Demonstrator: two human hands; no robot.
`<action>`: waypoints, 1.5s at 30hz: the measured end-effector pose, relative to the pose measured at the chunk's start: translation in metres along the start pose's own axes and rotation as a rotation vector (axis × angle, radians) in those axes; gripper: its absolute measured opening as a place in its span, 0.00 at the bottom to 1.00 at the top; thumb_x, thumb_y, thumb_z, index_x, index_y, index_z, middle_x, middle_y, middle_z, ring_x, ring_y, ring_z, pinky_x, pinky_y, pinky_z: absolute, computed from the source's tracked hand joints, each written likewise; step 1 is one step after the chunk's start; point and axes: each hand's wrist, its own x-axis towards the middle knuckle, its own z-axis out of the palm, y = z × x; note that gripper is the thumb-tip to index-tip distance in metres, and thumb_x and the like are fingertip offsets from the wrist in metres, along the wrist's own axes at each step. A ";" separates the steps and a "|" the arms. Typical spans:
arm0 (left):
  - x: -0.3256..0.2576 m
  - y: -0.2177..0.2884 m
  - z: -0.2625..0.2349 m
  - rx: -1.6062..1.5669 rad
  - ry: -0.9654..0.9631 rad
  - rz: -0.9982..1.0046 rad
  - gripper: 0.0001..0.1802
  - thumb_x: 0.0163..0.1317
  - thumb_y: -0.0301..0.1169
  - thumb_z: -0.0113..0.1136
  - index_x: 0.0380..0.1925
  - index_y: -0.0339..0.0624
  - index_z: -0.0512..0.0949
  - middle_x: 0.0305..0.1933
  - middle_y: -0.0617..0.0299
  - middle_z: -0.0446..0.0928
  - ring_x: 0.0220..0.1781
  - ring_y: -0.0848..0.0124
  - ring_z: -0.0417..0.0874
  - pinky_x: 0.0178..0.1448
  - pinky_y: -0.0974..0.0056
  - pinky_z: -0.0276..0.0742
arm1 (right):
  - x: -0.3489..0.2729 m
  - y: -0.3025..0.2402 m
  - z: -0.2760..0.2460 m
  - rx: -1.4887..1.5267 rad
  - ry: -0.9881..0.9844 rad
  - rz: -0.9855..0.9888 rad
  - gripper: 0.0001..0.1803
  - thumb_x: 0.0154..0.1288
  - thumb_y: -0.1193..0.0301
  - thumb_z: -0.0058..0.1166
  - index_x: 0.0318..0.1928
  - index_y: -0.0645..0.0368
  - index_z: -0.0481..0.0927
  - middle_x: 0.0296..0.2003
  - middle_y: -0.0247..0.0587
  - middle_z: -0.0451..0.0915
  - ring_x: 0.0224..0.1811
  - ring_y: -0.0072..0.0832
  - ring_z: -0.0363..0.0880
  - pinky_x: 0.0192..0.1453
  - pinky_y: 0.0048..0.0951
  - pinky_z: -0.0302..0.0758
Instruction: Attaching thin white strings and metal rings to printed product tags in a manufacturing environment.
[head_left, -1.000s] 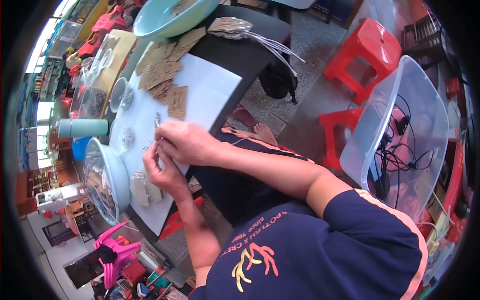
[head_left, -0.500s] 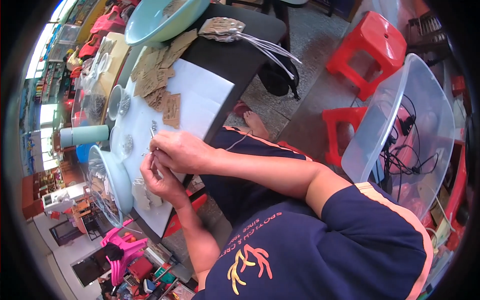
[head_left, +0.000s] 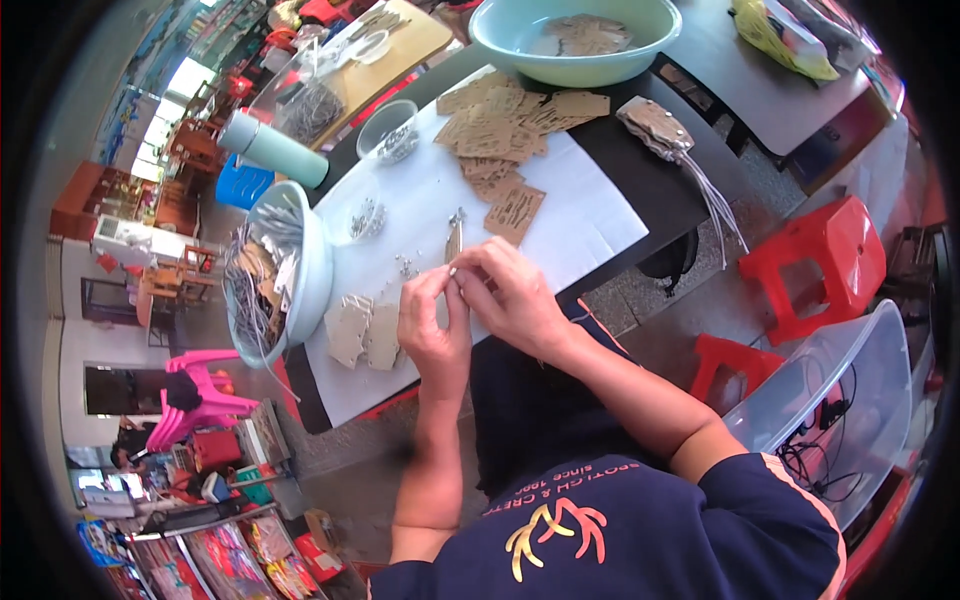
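My left hand and my right hand meet over the front part of a white sheet, fingertips pinched together. Between them is a tiny pale piece, too small to name. A narrow brownish piece, perhaps a card seen edge-on, shows just beyond my right fingertips; whether I grip it is unclear. Small metal bits lie beside my left hand. Pale flat tags rest left of my left wrist. Printed brown cardboard tags are heaped farther back, one lying close to my right hand.
Clear cups with small metal parts stand behind a filled light-blue basin at left, near a green bottle. Another basin holds tags at the back. Bundled corded tags lie right, near red stools and a clear bin.
The view has swung, so the table appears farther right and more of its left side shows. My hands stay together at the fingertips, with my left hand's fingers now more upright.
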 end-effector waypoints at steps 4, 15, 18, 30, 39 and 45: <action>0.010 -0.006 -0.004 0.010 -0.021 0.049 0.10 0.60 0.15 0.63 0.42 0.35 0.78 0.42 0.51 0.81 0.42 0.54 0.85 0.45 0.56 0.81 | 0.008 -0.002 0.002 0.094 0.076 -0.023 0.06 0.64 0.77 0.59 0.42 0.61 0.80 0.41 0.49 0.75 0.40 0.44 0.79 0.40 0.38 0.79; -0.001 -0.011 -0.009 0.030 -0.024 -0.036 0.11 0.56 0.17 0.64 0.38 0.39 0.79 0.36 0.55 0.81 0.38 0.58 0.86 0.39 0.57 0.81 | 0.059 -0.027 -0.018 0.381 -0.142 0.149 0.06 0.72 0.72 0.57 0.44 0.61 0.81 0.42 0.38 0.85 0.47 0.25 0.82 0.52 0.31 0.80; 0.003 -0.009 -0.011 0.054 -0.056 -0.047 0.10 0.57 0.16 0.64 0.38 0.38 0.79 0.37 0.55 0.81 0.37 0.59 0.86 0.40 0.60 0.83 | 0.077 -0.044 -0.025 0.705 -0.195 0.132 0.09 0.76 0.72 0.53 0.49 0.67 0.77 0.39 0.40 0.84 0.44 0.23 0.84 0.53 0.26 0.80; 0.003 -0.004 -0.007 0.043 -0.083 0.034 0.10 0.56 0.15 0.64 0.36 0.36 0.79 0.37 0.55 0.80 0.35 0.61 0.86 0.39 0.61 0.84 | 0.083 -0.074 -0.055 0.571 -0.176 -0.025 0.12 0.76 0.69 0.55 0.51 0.64 0.79 0.40 0.39 0.85 0.44 0.24 0.85 0.48 0.26 0.82; -0.001 -0.006 -0.004 -0.002 -0.085 -0.029 0.09 0.55 0.17 0.65 0.36 0.38 0.80 0.35 0.56 0.80 0.34 0.61 0.84 0.37 0.59 0.81 | 0.057 -0.049 -0.074 0.485 -0.191 0.290 0.11 0.74 0.66 0.59 0.46 0.63 0.81 0.28 0.28 0.78 0.25 0.12 0.73 0.28 0.17 0.71; -0.001 -0.008 0.000 -0.091 -0.078 -0.040 0.08 0.57 0.17 0.65 0.37 0.36 0.80 0.36 0.54 0.80 0.34 0.61 0.85 0.37 0.62 0.82 | 0.020 -0.007 -0.046 0.277 -0.307 0.378 0.09 0.70 0.68 0.63 0.44 0.60 0.84 0.30 0.25 0.73 0.31 0.12 0.69 0.35 0.19 0.68</action>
